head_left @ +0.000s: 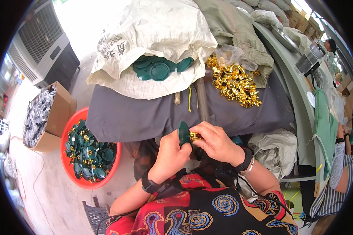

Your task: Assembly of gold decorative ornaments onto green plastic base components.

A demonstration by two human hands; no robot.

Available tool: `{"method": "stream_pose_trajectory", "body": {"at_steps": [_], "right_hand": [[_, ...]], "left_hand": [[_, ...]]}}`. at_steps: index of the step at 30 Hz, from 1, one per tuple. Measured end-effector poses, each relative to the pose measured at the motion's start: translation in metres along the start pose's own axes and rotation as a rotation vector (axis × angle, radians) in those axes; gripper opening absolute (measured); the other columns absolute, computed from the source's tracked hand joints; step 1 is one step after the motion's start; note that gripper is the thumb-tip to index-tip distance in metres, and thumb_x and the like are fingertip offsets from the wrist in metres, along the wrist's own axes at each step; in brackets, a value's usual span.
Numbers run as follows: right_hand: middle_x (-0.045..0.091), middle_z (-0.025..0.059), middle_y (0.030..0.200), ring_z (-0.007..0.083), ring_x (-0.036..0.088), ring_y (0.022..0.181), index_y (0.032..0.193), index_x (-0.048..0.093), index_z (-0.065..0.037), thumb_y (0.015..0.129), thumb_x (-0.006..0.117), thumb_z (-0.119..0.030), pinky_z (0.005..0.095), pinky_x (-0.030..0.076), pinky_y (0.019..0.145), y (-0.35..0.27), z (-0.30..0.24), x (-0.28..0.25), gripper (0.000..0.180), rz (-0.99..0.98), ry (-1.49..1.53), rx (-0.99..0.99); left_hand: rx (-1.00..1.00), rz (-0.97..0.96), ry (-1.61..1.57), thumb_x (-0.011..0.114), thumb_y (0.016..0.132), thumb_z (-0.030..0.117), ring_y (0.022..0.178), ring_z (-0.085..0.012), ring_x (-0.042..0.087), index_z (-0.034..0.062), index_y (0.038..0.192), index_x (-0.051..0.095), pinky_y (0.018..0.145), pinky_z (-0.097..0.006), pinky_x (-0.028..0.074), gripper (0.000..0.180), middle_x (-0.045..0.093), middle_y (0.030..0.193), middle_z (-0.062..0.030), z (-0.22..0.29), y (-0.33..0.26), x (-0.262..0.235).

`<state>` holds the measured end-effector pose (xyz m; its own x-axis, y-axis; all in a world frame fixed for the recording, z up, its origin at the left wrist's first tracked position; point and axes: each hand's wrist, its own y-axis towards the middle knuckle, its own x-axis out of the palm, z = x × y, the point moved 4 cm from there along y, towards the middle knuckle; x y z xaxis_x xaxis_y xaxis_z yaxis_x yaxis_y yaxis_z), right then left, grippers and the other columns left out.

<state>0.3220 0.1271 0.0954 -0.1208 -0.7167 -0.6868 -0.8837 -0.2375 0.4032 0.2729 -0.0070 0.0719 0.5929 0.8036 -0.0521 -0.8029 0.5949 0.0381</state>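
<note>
Disc of dark-green plastic (183, 134) stands edge-on, gripped by the left hand (169, 153); the right hand (216, 141) pinches a shiny gold-coloured fitting (195, 136) at its face, apparently for alignment; similar fittings (236, 87) lie heaped on the grey-cloth-covered bench (145, 117), presumably for reach

To the right of the red tub (68, 164), we held a glossy, dark green disc (183, 134) upright, nearly edge-on. At its face farther from the tub, we held a small, shiny gold piece (193, 136), partly covered; we could not tell whether they were joined.
</note>
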Motion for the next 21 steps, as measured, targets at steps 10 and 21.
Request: {"method": "stream_pose_trajectory", "body": {"at_steps": [10, 21], "right_hand": [[0.054, 0.0144, 0.082, 0.0322, 0.061, 0.068, 0.101, 0.050, 0.001, 0.080, 0.065, -0.002, 0.0368, 0.049, 0.059, 0.000, 0.002, 0.005, 0.026, -0.004, 0.004, -0.047], [0.059, 0.0030, 0.074, 0.0078, 0.057, 0.057, 0.104, 0.055, 0.003, 0.092, 0.057, -0.013, 0.0233, 0.049, 0.050, -0.004, 0.017, 0.033, 0.020, 0.009, 0.899, 0.574]], "left_hand": [[0.183, 0.048, 0.319, 0.052, 0.071, -0.002, 0.061, -0.0409, 0.056, -0.0054, 0.081, 0.052, 0.055, -0.047, 0.045, 0.010, 0.057, 0.069, -0.0229, 0.003, -0.005, 0.001], [0.625, 0.066, 0.730, 0.058, 0.071, -0.003, 0.055, -0.0249, 0.058, -0.0052, 0.103, 0.056, 0.044, -0.034, 0.045, 0.032, 0.054, 0.072, -0.0138, 0.004, -0.007, -0.011]]}}
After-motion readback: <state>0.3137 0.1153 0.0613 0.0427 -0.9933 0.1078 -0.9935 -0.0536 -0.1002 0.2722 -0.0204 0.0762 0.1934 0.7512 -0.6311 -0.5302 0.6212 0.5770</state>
